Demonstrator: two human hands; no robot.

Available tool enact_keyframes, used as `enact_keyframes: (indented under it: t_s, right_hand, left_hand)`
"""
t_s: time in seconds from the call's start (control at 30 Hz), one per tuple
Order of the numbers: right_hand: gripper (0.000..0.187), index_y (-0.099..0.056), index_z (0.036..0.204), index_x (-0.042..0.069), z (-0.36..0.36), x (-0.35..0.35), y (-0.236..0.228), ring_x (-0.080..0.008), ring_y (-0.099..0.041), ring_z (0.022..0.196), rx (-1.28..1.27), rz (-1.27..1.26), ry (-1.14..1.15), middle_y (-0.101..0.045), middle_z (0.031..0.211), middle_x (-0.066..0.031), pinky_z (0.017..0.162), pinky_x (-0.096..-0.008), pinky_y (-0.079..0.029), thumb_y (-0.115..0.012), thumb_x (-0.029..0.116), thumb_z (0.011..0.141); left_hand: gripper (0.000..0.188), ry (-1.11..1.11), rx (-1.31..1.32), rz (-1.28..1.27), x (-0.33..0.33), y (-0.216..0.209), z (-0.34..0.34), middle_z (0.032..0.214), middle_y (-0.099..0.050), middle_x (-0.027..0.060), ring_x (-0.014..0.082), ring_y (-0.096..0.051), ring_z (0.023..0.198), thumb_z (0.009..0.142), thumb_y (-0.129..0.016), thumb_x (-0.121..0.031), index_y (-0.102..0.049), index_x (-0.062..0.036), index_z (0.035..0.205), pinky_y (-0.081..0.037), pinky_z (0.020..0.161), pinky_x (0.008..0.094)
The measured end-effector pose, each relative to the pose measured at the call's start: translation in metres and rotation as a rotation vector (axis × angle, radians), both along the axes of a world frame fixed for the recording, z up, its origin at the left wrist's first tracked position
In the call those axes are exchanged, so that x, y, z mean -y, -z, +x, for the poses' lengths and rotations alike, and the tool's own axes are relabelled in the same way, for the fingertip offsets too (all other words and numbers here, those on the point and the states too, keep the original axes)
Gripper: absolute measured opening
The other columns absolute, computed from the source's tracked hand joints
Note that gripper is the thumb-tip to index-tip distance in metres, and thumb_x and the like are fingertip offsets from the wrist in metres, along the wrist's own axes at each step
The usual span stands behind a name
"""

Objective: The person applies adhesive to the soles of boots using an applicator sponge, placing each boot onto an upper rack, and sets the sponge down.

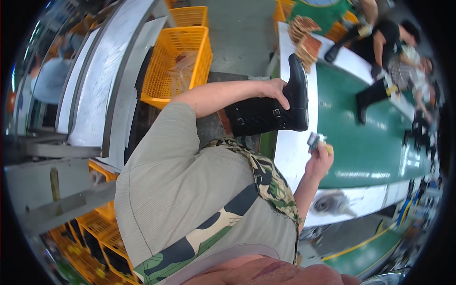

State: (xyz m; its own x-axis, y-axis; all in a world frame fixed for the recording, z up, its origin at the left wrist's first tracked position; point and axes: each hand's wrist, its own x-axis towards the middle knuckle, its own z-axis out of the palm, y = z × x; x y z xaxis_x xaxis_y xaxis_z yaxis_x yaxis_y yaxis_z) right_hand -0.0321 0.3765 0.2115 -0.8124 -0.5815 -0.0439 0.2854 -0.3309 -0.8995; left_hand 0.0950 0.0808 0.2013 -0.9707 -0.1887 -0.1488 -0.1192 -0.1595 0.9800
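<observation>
Green work surface (365, 156) and white bench (290, 156) stretch to my right. Sideways at the bench's near edge, the black boot (279, 117) sits with my left fingers (283, 99) curled round its ankle, best kept firm. Right fingers (323, 153) pinch a blurred little item (314, 140), off the boot.

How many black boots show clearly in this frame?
3: the held boot in the left hand, a second boot over the green surface, a third boot at upper right. Blurred dark shapes at far right may be more.
</observation>
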Motion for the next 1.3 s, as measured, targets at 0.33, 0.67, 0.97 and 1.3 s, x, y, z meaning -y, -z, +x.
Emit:
enact_keyframes:
  t_s: [0.33, 0.67, 0.97, 1.3]
  right_hand:
    - [0.007, -0.055, 0.085, 0.002, -0.025, -0.002, 0.036, -0.0165, -0.058, 0.060, 0.083, 0.039, -0.126, -0.062, 0.079, -0.0104, 0.051, -0.0270, -0.049, -0.059, -0.003, 0.087]
    - [0.005, -0.056, 0.089, -0.001, -0.009, 0.019, 0.057, -0.0173, -0.062, 0.060, 0.205, 0.080, -0.296, -0.065, 0.078, -0.0123, 0.049, -0.0280, -0.052, -0.060, -0.002, 0.087]
    - [0.008, -0.055, 0.091, 0.000, -0.028, -0.011, 0.100, -0.0179, -0.064, 0.062, 0.245, 0.115, -0.336, -0.065, 0.080, -0.0110, 0.052, -0.0292, -0.053, -0.061, -0.001, 0.087]
    - [0.004, -0.056, 0.086, 0.003, -0.033, -0.051, 0.121, -0.0162, -0.062, 0.062, 0.290, 0.286, -0.306, -0.066, 0.077, -0.0094, 0.055, -0.0286, -0.051, -0.059, 0.003, 0.089]
  left_hand:
    - [0.045, -0.866, -0.616, 0.251, 0.041, -0.101, 0.073, 0.108, -0.068, 0.0084, 0.0210, -0.063, 0.103, 0.069, -0.076, 0.000, -0.064, -0.0006, 0.112, -0.049, 0.095, 0.0357]
    - [0.029, -1.362, -1.334, 0.567, 0.055, -0.267, 0.182, 0.104, -0.066, 0.0106, 0.0279, -0.064, 0.097, 0.081, -0.068, -0.012, -0.061, -0.0055, 0.109, -0.052, 0.089, 0.0422]
    - [0.023, -1.866, -1.536, 0.419, 0.107, -0.271, 0.369, 0.096, -0.068, 0.0125, 0.0311, -0.065, 0.091, 0.088, -0.066, -0.025, -0.064, -0.0041, 0.097, -0.052, 0.085, 0.0433]
    - [0.050, -2.697, -0.169, 0.695, 0.040, -0.247, 0.442, 0.134, -0.057, 0.0127, 0.0180, -0.063, 0.109, 0.090, -0.058, -0.029, -0.051, -0.0036, 0.133, -0.047, 0.098, 0.0320]
